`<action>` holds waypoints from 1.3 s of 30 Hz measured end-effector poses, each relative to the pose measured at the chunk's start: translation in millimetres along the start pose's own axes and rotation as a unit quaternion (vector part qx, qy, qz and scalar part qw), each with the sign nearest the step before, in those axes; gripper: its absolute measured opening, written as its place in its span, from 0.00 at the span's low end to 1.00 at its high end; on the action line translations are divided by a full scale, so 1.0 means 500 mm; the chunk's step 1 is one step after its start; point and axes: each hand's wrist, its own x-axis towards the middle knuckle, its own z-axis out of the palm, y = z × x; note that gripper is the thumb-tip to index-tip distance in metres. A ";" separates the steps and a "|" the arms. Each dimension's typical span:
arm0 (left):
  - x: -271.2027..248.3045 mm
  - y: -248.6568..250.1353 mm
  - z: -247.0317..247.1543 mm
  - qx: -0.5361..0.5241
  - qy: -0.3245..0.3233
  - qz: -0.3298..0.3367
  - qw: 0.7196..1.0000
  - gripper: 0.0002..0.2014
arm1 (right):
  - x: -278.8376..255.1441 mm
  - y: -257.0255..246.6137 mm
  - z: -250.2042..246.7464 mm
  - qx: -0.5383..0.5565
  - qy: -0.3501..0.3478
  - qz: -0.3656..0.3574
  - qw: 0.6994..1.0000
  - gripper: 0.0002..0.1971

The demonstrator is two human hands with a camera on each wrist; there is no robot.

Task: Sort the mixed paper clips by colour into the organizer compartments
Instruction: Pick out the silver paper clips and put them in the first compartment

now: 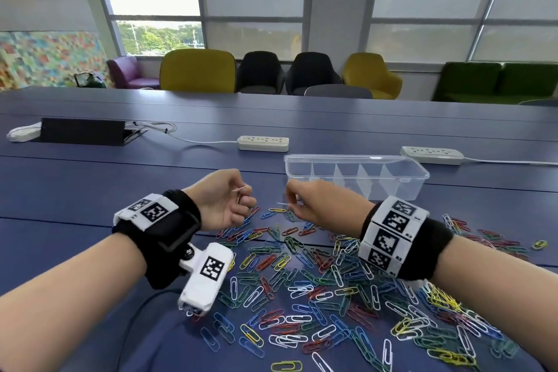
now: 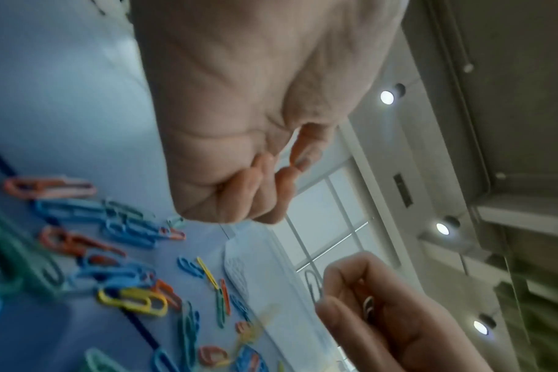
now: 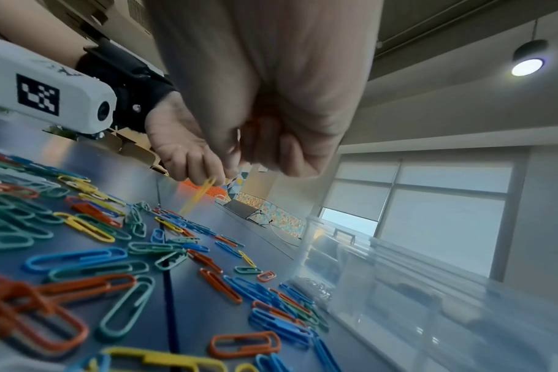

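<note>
A clear organizer (image 1: 356, 174) with several compartments lies on the blue table (image 1: 90, 184), just beyond both hands. A wide pile of mixed paper clips (image 1: 332, 281), red, blue, green, yellow and white, spreads in front of it. My left hand (image 1: 240, 198) hovers above the pile's far edge with curled fingers; in the right wrist view it (image 3: 204, 173) pinches a yellow clip (image 3: 199, 192) that hangs down. My right hand (image 1: 293, 199) is close to the organizer's left end and pinches a pale clip (image 2: 312, 282). A pale tangle (image 3: 312, 288) shows through the organizer's near wall.
Two white power strips (image 1: 262, 143) (image 1: 431, 155) with cords lie behind the organizer. A black open cable hatch (image 1: 84, 130) sits at the far left of the table. Chairs line the window wall. Loose clips reach the table's right side (image 1: 498, 243).
</note>
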 end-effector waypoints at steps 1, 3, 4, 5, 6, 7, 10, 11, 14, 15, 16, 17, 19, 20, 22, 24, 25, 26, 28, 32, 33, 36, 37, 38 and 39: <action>0.003 -0.004 0.004 -0.028 -0.011 -0.002 1.000 0.09 | -0.002 -0.001 -0.001 0.002 0.016 -0.006 1.000 0.06; 0.010 -0.013 0.012 -0.062 -0.024 -0.002 0.998 0.11 | -0.005 -0.003 -0.004 -0.003 0.035 -0.019 0.999 0.04; 0.014 -0.017 0.015 -0.079 -0.026 -0.001 0.996 0.12 | -0.007 -0.005 -0.007 -0.004 0.039 -0.025 0.999 0.04; 0.016 -0.020 0.020 -0.099 -0.027 0.001 0.995 0.12 | -0.008 -0.006 -0.011 0.003 0.042 -0.029 0.999 0.04; 0.018 -0.023 0.024 -0.120 -0.023 0.002 0.993 0.11 | -0.009 -0.008 -0.016 0.015 0.041 -0.029 0.999 0.04; 0.019 -0.026 0.029 -0.143 -0.019 0.006 0.990 0.09 | -0.008 -0.010 -0.021 0.033 0.038 -0.030 0.998 0.03; 0.023 -0.037 0.037 -0.238 -0.020 0.012 0.971 0.11 | -0.002 -0.019 -0.037 0.091 0.029 -0.044 0.994 0.03; 0.023 -0.040 0.041 -0.260 -0.031 0.017 0.965 0.13 | 0.005 -0.023 -0.040 0.098 0.022 -0.047 0.994 0.04; 0.019 -0.045 0.055 -0.260 -0.057 0.032 0.963 0.18 | 0.037 -0.047 -0.041 0.060 -0.018 -0.031 0.998 0.07; 0.017 -0.046 0.059 -0.259 -0.055 0.035 0.964 0.18 | 0.050 -0.055 -0.038 0.047 -0.022 -0.027 0.998 0.09; 0.017 -0.046 0.061 -0.262 -0.048 0.038 0.963 0.18 | 0.062 -0.063 -0.033 0.037 -0.020 -0.027 0.999 0.10; 0.015 -0.046 0.062 -0.266 -0.043 0.042 0.962 0.18 | 0.072 -0.071 -0.029 0.029 -0.017 -0.028 0.999 0.11; 0.012 -0.044 0.056 -0.284 -0.047 0.046 0.957 0.20 | 0.085 -0.079 -0.022 0.014 -0.008 -0.036 0.999 0.11; 0.013 -0.042 0.048 -0.293 -0.053 0.043 0.954 0.21 | 0.087 -0.081 -0.020 0.012 0.002 -0.042 0.999 0.11; 0.007 -0.038 0.031 -0.295 -0.055 0.027 0.954 0.17 | 0.079 -0.083 -0.024 0.047 0.046 -0.049 0.997 0.10; -0.009 -0.032 0.012 -0.249 -0.031 0.009 0.968 0.08 | 0.059 -0.081 -0.032 0.108 0.104 -0.065 0.987 0.08; -0.017 -0.029 0.001 -0.221 -0.018 0.005 0.975 0.07 | 0.045 -0.078 -0.036 0.129 0.117 -0.074 0.982 0.08; -0.028 -0.027 -0.011 -0.189 -0.004 0.005 0.982 0.08 | 0.030 -0.074 -0.038 0.140 0.108 -0.078 0.981 0.08; -0.048 -0.027 -0.035 -0.070 0.038 0.009 0.997 0.12 | -0.001 -0.064 -0.036 0.150 0.024 -0.069 0.986 0.07; -0.084 -0.050 -0.054 0.425 0.117 0.024 0.897 0.14 | -0.037 -0.067 -0.006 0.140 -0.176 -0.061 0.973 0.10; -0.091 -0.056 -0.057 0.528 0.109 0.015 0.842 0.13 | -0.036 -0.075 0.002 0.137 -0.197 -0.065 0.969 0.10; -0.111 -0.071 -0.058 0.688 0.070 -0.032 0.721 0.15 | -0.019 -0.105 0.027 0.146 -0.236 -0.077 0.958 0.11; -0.115 -0.075 -0.056 0.707 0.066 -0.047 0.703 0.18 | -0.013 -0.114 0.035 0.145 -0.243 -0.078 0.956 0.10; -0.120 -0.080 -0.053 0.721 0.068 -0.057 0.687 0.21 | -0.008 -0.121 0.043 0.143 -0.249 -0.075 0.955 0.11; -0.124 -0.084 -0.049 0.736 0.076 -0.063 0.669 0.24 | -0.005 -0.127 0.049 0.143 -0.255 -0.072 0.953 0.11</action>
